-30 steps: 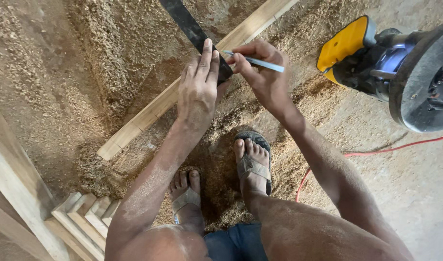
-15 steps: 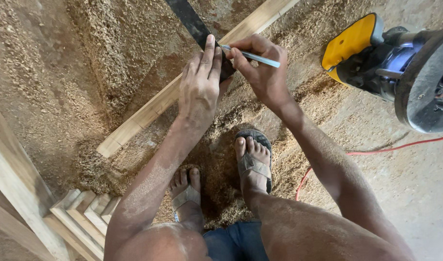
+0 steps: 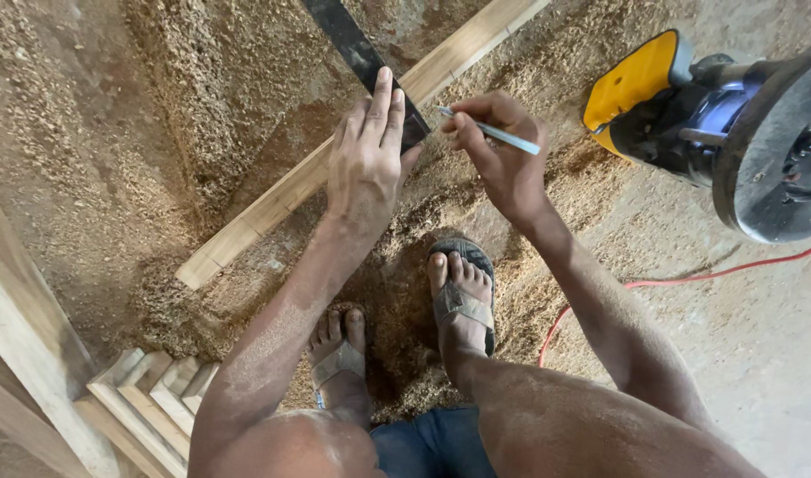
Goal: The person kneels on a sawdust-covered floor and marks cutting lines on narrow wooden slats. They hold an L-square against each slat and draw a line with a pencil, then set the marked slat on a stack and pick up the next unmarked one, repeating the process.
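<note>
On a concrete floor (image 3: 733, 354) thick with sawdust (image 3: 140, 115), head view: a pale wooden strip (image 3: 272, 199) lies flat, its long axis running from lower left to upper right. Left hand (image 3: 365, 159), fingers extended and flat, presses a dark ruler (image 3: 352, 49) across the strip; the ruler points toward upper left. Right hand (image 3: 503, 159) pinches a light blue pencil (image 3: 489, 131), tip at the ruler's edge. Near right stands a yellow-and-black power tool (image 3: 715, 124) with a red cord (image 3: 688, 281). Stacked mouldings (image 3: 149, 398) lie lower left.

Pale wood strip (image 3: 272, 199), black ruler (image 3: 352, 49), yellow-guarded saw (image 3: 635, 84), red cord (image 3: 688, 281)
</note>
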A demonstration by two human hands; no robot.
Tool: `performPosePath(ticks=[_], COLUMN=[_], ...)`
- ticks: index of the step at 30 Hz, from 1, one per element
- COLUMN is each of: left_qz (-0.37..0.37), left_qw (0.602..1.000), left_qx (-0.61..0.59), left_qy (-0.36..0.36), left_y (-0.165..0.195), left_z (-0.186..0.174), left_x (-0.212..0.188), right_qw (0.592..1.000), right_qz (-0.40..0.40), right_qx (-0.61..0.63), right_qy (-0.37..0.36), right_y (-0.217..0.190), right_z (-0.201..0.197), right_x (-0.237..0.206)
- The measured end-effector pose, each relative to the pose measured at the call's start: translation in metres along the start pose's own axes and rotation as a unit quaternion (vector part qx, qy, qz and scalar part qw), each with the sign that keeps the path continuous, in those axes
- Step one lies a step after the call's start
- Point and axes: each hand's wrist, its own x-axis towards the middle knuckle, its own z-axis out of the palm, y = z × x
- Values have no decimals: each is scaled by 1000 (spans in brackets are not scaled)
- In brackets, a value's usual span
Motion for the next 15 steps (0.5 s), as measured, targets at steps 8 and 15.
performPosePath(ticks=[8,15], left_qz=[-3,-7], left_qw=[1000,1000], left_qx=[-8,-6], left_qy=[8,-12], left_y=[4,5], left_z=[-13,-19], left_x=[-6,-4], right_qw=[998,895], right_qz=[-14,-259], right_qx=[33,-296], right_qy=[47,213], right_y=[0,-25], right_z=[-1,-16], right_x=[6,55])
